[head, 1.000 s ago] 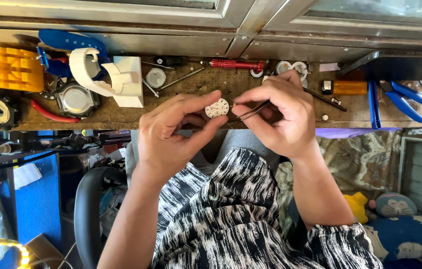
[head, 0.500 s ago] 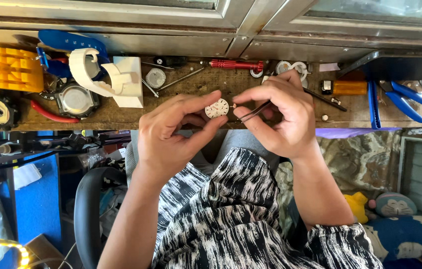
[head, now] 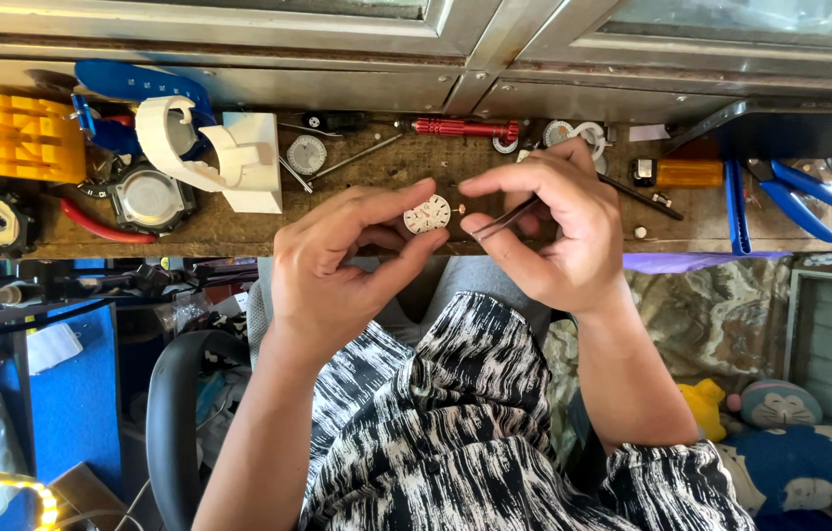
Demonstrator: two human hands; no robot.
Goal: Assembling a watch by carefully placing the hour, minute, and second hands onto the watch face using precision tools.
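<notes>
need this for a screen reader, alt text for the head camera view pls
Seen from above, a left hand pinches a small white watch dial while the right hand holds tweezers just beside it. Beyond them, a wooden bench carries a red screwdriver, blue pliers and a yellow holder.

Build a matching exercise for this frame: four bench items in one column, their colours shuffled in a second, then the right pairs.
Items:
1. screwdriver
2. pliers
3. slotted holder block
4. watch dial in the left hand

Colours:
A. yellow
B. white
C. red
D. blue handles

Pairs: 1-C, 2-D, 3-A, 4-B. The right hand holds tweezers beside the dial.
</notes>
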